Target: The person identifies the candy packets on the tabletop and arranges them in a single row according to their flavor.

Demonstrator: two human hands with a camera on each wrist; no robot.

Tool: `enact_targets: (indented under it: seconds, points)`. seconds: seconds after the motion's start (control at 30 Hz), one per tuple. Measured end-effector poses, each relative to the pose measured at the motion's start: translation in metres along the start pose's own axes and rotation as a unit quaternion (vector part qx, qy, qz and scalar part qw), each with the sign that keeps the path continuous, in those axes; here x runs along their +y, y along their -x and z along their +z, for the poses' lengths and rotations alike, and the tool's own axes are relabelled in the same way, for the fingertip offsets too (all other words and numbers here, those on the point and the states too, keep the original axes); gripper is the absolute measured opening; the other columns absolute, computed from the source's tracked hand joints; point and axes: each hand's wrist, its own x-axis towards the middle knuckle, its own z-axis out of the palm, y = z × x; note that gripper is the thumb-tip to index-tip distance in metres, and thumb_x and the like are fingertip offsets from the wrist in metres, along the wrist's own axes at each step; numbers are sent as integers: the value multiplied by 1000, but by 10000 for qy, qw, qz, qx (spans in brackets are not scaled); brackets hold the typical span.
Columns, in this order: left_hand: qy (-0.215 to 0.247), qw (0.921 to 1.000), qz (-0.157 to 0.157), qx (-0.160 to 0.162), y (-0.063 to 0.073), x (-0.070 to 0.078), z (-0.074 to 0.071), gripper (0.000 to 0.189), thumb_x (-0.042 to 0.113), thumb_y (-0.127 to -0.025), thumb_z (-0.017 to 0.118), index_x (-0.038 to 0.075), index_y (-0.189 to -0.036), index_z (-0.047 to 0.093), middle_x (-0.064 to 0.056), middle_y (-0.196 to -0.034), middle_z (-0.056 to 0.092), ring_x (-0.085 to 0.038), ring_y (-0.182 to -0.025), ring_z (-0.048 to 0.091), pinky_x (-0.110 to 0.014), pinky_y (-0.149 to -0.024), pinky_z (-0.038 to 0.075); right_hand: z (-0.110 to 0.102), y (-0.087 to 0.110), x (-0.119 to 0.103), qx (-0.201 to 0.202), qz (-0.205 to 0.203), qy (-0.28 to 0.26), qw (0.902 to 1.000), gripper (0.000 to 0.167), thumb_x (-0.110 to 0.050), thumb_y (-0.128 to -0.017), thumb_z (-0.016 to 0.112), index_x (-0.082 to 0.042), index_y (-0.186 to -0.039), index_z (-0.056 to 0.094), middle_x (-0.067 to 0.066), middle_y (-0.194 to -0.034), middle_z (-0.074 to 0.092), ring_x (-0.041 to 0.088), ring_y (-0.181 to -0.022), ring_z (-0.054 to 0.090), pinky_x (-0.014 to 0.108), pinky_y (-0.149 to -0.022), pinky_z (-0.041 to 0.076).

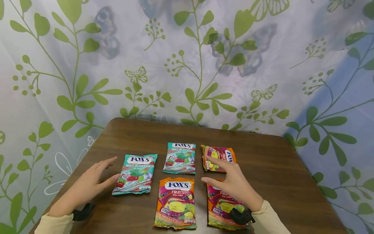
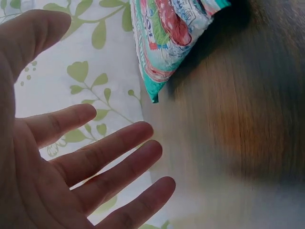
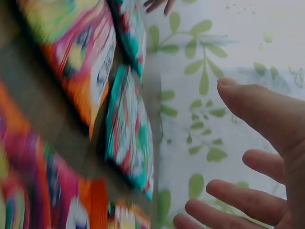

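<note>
Two teal Fox's Mint Blossom candy bags lie on the table, one at the left (image 1: 135, 175) and one at the back middle (image 1: 179, 158). Three orange and pink Fox's Fruits candy bags lie near them: one front middle (image 1: 176, 204), one front right (image 1: 223, 209), one turned sideways at the back right (image 1: 214, 154). My left hand (image 1: 87, 182) hovers beside the left mint bag, fingers spread, holding nothing. Over the two right-hand fruit bags is my right hand (image 1: 235, 182), its fingers extended and apart; it partly hides them. In the right wrist view its palm (image 3: 271, 181) grips nothing.
The brown wooden table (image 1: 271, 169) has rounded back corners. Behind it hangs a pale curtain (image 1: 157, 65) printed with green leaves and butterflies, which also runs along both sides. A black strap (image 1: 242, 216) sits on the right wrist, another (image 1: 83, 212) on the left.
</note>
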Motion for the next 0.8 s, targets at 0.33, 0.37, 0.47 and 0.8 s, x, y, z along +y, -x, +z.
enact_targets:
  seconds: [0.33, 0.37, 0.47, 0.8]
  points:
    - [372, 9990, 222, 48, -9, -4, 3, 58, 32, -110, 69, -2, -155, 52, -6, -119, 69, -22, -105, 70, -44, -84, 60, 33, -36, -26, -330, 322, -1562, 9866, 65, -38, -94, 90, -30, -153, 64, -1, -139, 70, 34, -116, 73, 61, -95, 60]
    - [452, 9985, 297, 69, -10, -4, 5, 56, 29, -110, 70, -3, -153, 53, -4, -116, 68, -19, -103, 69, -40, -82, 60, 36, -38, -27, -429, 343, -1769, 9827, 65, -36, -94, 90, -29, -153, 64, 1, -139, 70, 36, -115, 73, 61, -95, 60]
    - [657, 9970, 394, 106, -12, -4, 9, 52, 25, -109, 71, -2, -150, 55, 1, -110, 67, -11, -97, 66, -32, -78, 59, 44, -44, -32, -784, 381, -2220, 9711, 68, -30, -95, 90, -28, -156, 61, 10, -141, 68, 41, -115, 72, 57, -96, 61]
    - [884, 9959, 107, -139, -15, -7, 16, 54, 31, -109, 71, 0, -151, 55, 2, -107, 65, -9, -92, 64, -29, -74, 54, 76, -64, -43, -1240, 193, -2068, 9703, 66, -27, -98, 87, -17, -158, 59, 19, -140, 68, 26, -107, 76, 37, -90, 62]
